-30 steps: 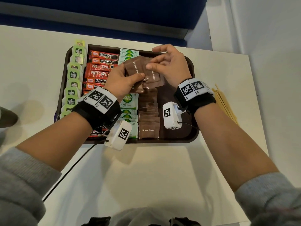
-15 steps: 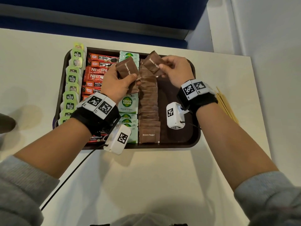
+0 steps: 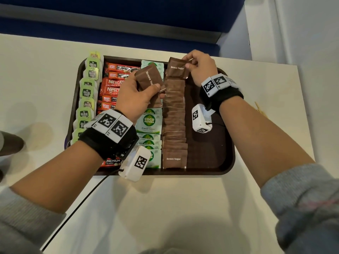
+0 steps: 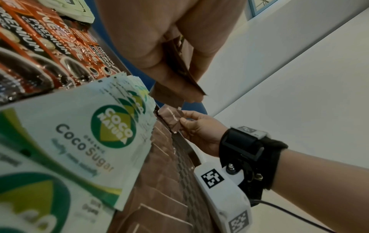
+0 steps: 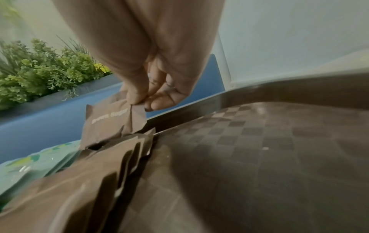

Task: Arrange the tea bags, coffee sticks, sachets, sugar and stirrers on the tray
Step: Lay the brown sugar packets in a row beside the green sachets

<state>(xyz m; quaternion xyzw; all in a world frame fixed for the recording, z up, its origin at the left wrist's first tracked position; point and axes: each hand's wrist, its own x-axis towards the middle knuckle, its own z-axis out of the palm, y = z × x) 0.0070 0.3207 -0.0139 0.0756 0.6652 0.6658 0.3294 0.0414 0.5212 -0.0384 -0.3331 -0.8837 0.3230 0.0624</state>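
On the brown tray point(image 3: 227, 158), past the tea bags point(image 3: 87, 92), coffee sticks point(image 3: 112, 85) and Coco Sugar sachets point(image 3: 149, 122), the brown-sugar column point(image 3: 173, 118) is being laid: the left hand point(image 3: 139, 99) grips a spare stack of sachets point(image 3: 149, 77), while the right hand point(image 3: 199, 67) pinches one brown sugar sachet point(image 3: 177, 67) at the column's far end. Next, I judge, it must be set flat overlapping its neighbour, with the stirrers point(image 3: 259, 109) waiting on the pale desk point(image 3: 183, 208), by a blue partition point(image 3: 128, 13) and white wall point(image 3: 302, 30)
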